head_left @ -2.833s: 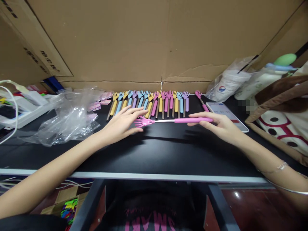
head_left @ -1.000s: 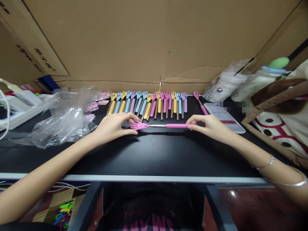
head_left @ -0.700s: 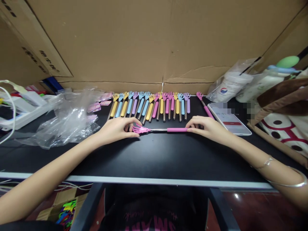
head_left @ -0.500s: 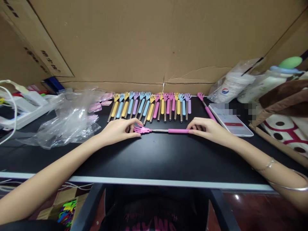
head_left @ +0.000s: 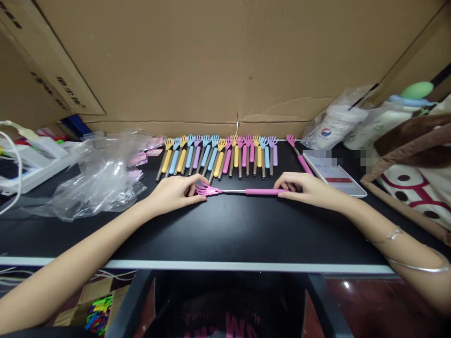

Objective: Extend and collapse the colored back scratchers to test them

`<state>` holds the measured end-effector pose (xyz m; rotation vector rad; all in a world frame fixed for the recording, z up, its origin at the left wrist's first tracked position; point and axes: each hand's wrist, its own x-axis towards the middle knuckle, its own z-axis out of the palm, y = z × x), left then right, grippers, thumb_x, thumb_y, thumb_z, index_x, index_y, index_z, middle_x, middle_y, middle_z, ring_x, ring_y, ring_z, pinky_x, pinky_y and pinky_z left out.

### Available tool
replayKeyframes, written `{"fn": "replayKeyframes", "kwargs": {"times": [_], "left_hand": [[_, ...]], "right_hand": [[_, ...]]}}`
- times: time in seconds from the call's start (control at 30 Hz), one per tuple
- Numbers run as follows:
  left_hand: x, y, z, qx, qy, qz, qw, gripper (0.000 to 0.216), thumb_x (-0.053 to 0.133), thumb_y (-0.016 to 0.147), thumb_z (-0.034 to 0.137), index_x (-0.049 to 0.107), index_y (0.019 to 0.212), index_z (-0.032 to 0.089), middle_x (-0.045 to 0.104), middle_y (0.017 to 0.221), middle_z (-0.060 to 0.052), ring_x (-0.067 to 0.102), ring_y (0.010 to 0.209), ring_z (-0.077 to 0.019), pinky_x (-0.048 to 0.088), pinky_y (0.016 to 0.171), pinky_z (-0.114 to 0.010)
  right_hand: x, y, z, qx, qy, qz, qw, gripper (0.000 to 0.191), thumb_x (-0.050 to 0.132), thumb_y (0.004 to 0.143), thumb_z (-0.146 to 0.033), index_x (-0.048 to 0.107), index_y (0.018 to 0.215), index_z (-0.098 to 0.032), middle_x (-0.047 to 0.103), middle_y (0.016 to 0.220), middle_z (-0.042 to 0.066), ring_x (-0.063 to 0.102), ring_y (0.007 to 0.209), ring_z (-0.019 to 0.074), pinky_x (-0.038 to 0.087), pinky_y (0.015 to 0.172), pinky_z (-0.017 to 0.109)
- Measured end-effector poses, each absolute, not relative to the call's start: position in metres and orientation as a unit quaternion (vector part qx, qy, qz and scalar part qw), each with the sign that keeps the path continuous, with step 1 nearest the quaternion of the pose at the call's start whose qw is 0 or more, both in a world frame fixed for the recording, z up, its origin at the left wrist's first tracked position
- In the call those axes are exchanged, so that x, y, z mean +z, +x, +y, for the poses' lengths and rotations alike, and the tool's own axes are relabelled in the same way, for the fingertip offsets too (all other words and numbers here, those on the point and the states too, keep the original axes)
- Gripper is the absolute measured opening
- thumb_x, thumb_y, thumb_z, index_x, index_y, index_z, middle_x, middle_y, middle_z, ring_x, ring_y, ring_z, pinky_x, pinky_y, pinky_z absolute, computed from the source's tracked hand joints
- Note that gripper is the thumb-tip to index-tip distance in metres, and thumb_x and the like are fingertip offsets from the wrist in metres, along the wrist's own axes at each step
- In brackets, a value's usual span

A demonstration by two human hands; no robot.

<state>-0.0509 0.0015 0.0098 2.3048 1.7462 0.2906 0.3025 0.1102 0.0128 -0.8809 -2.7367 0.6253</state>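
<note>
A pink telescopic back scratcher [head_left: 243, 191] lies crosswise on the black table [head_left: 225, 230], its thin metal rod partly drawn out. My left hand [head_left: 174, 191] pinches its claw-shaped head at the left end. My right hand [head_left: 308, 188] grips the pink handle at the right end. Behind them a row of several collapsed scratchers [head_left: 216, 155] in yellow, blue, purple and pink lies side by side. One more pink scratcher [head_left: 298, 155] lies apart to the right of the row.
Crumpled clear plastic bags [head_left: 100, 176] lie at the left, a white power strip [head_left: 31, 164] beyond them. A phone [head_left: 336, 176], a bagged paper cup [head_left: 333, 124] and a cloth bag [head_left: 419, 178] stand at the right. Cardboard [head_left: 211, 61] walls the back.
The scratcher's rod has shortened as my hands came closer together, and the scratcher has come down onto the table. In the last half second little has moved.
</note>
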Motion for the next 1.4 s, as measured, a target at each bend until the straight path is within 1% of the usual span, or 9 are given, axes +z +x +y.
{"fn": "replayKeyframes", "kwargs": {"times": [0.27, 0.5, 0.77, 1.03, 1.23, 1.4], "left_hand": [[0.008, -0.053, 0.001, 0.106, 0.805, 0.575, 0.095, 0.038, 0.049, 0.086, 0.054, 0.055, 0.114, 0.029, 0.056, 0.063, 0.006, 0.056, 0.059, -0.0135, 0.028, 0.051, -0.021], [0.011, -0.05, -0.002, 0.092, 0.803, 0.583, 0.084, 0.037, 0.047, 0.088, 0.053, 0.055, 0.114, 0.028, 0.057, 0.064, 0.005, 0.056, 0.06, -0.0135, 0.028, 0.052, -0.022], [0.003, -0.051, -0.004, 0.118, 0.806, 0.576, 0.074, 0.038, 0.044, 0.089, 0.054, 0.056, 0.113, 0.027, 0.058, 0.066, 0.004, 0.057, 0.062, -0.0143, 0.03, 0.053, -0.022], [0.001, -0.049, -0.006, 0.119, 0.806, 0.577, 0.059, 0.038, 0.042, 0.091, 0.052, 0.056, 0.114, 0.026, 0.058, 0.068, 0.003, 0.056, 0.063, -0.0146, 0.032, 0.055, -0.023], [0.002, -0.048, -0.007, 0.11, 0.809, 0.575, 0.054, 0.036, 0.041, 0.092, 0.051, 0.055, 0.114, 0.026, 0.06, 0.072, 0.002, 0.058, 0.069, -0.0159, 0.035, 0.057, -0.023], [0.001, -0.049, -0.007, 0.115, 0.813, 0.569, 0.051, 0.038, 0.039, 0.092, 0.052, 0.055, 0.115, 0.026, 0.061, 0.075, 0.001, 0.059, 0.07, -0.0159, 0.034, 0.057, -0.023]], "right_hand": [[0.014, 0.304, 0.109, 0.2, -0.316, -0.925, 0.067, 0.034, 0.053, 0.084, -0.052, 0.061, 0.094, -0.02, 0.047, 0.067, -0.002, 0.044, 0.059, 0.0106, 0.035, 0.056, 0.022], [0.015, 0.305, 0.109, 0.193, -0.323, -0.924, 0.058, 0.035, 0.053, 0.084, -0.052, 0.06, 0.096, -0.02, 0.05, 0.068, -0.002, 0.046, 0.061, 0.0116, 0.035, 0.058, 0.024], [0.012, 0.306, 0.104, 0.159, -0.33, -0.928, 0.072, 0.033, 0.05, 0.086, -0.051, 0.058, 0.097, -0.022, 0.053, 0.072, 0.0, 0.049, 0.064, 0.0134, 0.036, 0.06, 0.025], [0.009, 0.309, 0.101, 0.142, -0.328, -0.931, 0.074, 0.031, 0.048, 0.089, -0.05, 0.057, 0.099, -0.022, 0.055, 0.075, 0.001, 0.051, 0.066, 0.0142, 0.036, 0.062, 0.026], [0.01, 0.308, 0.099, 0.124, -0.331, -0.933, 0.072, 0.034, 0.042, 0.092, -0.052, 0.056, 0.101, -0.023, 0.056, 0.076, 0.001, 0.054, 0.068, 0.0151, 0.037, 0.063, 0.027], [0.011, 0.307, 0.097, 0.115, -0.332, -0.933, 0.074, 0.034, 0.037, 0.094, -0.05, 0.055, 0.102, -0.023, 0.059, 0.079, 0.002, 0.056, 0.071, 0.0154, 0.038, 0.065, 0.027]]}}
